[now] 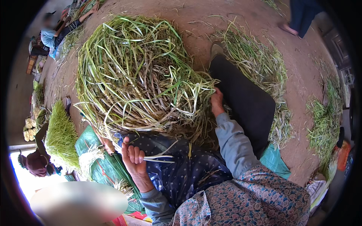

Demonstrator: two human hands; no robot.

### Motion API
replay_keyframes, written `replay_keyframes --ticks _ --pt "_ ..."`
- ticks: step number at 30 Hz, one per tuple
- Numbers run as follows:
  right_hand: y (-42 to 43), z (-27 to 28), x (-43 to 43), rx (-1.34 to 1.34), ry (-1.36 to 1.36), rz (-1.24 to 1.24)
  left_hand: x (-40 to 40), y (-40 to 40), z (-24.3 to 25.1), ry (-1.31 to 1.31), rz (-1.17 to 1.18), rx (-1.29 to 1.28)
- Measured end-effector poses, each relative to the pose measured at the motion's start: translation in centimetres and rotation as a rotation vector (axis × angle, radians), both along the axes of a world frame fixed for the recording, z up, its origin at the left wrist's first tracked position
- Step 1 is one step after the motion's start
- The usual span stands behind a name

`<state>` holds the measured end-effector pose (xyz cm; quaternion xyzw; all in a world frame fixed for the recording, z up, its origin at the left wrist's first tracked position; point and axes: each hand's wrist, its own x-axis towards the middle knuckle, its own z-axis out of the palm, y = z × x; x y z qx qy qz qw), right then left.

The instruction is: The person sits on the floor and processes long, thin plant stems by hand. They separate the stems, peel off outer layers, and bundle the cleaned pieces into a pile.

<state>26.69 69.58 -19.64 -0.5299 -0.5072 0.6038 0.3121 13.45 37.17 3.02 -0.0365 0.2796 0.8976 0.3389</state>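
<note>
My left hand (133,158) is closed around a few thin leafy stalks (159,158). Their white ends stick out to the right over a dark polka-dot apron (181,166). Before me lies a large tangled heap of long green-and-white leafy stalks (138,73), with dry brown matter among them. At the heap's right edge, beside my dark trouser leg (243,93), is my right hand (217,101). It touches pale stalk ends there; its fingers are largely hidden.
Trimmed green bundles (60,132) stand at the left, near a green plastic sheet (99,166) with white-ended bunches. Loose stalks (254,56) lie on the earthen floor beyond my leg. A seated person (49,36) is far left; another person's legs (301,19) are upper right.
</note>
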Motion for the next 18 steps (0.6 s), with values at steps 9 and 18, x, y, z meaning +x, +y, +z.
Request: replay_keyframes --ticks 9,18 --pt "-4.9 19.7 -3.0 0.906 -0.235 0.273 -0.2 -1.9 6.4 0.393 0.131 0.219" --pt "-0.1 7.6 2.8 0.473 -0.761 0.34 -1.1 -7.2 8.8 0.547 0.334 0.281"
